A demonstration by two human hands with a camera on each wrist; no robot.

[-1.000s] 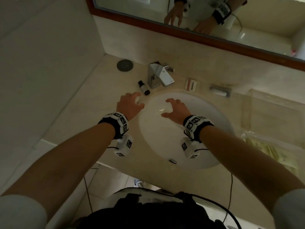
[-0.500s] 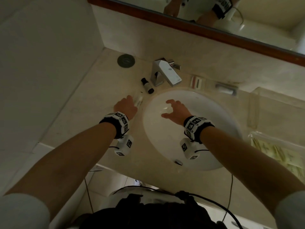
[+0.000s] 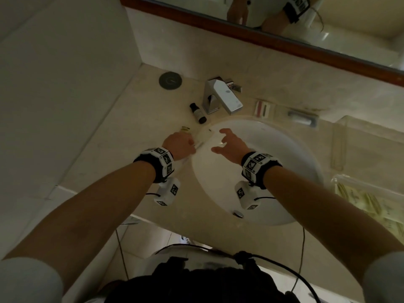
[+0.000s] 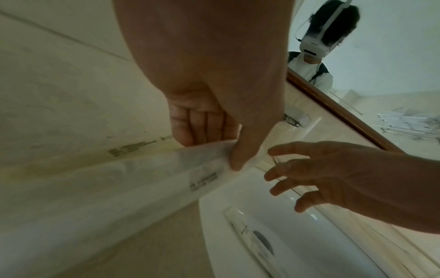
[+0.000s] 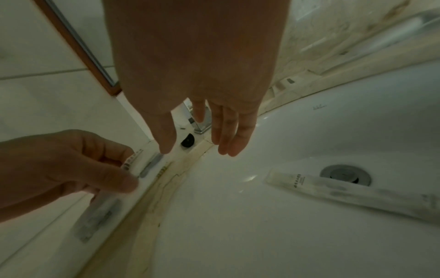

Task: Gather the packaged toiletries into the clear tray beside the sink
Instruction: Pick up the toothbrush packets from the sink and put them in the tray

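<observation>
White, translucent plastic wraps the long flat packet (image 4: 133, 175) that the left hand (image 3: 178, 145) pinches near one end, thumb on top and curled fingers (image 4: 202, 122) beneath; the packet lies along the counter (image 3: 113, 149) just left of the sink (image 3: 284, 149) rim, its printed end lifted a little. A second packaged item, a white tube (image 5: 357, 195) with faint print, lies inside the basin next to the drain (image 5: 345, 174). The right hand (image 3: 231, 145) hovers over the basin's left part, fingers spread and loosely bent, holding nothing and close to the left hand without touching it. On the counter beyond the hands a small dark bottle (image 3: 198, 113) lies on its side just left of the chrome faucet (image 3: 220, 97). Right of the faucet sit a small packet with red and dark stripes (image 3: 263, 108) and then a silvery packet (image 3: 302, 118). At the far right stands the clear tray (image 3: 341, 149), with yellowish packets (image 3: 371, 204) lying near its front. A wood-framed mirror (image 3: 284, 43) runs along the far wall.
</observation>
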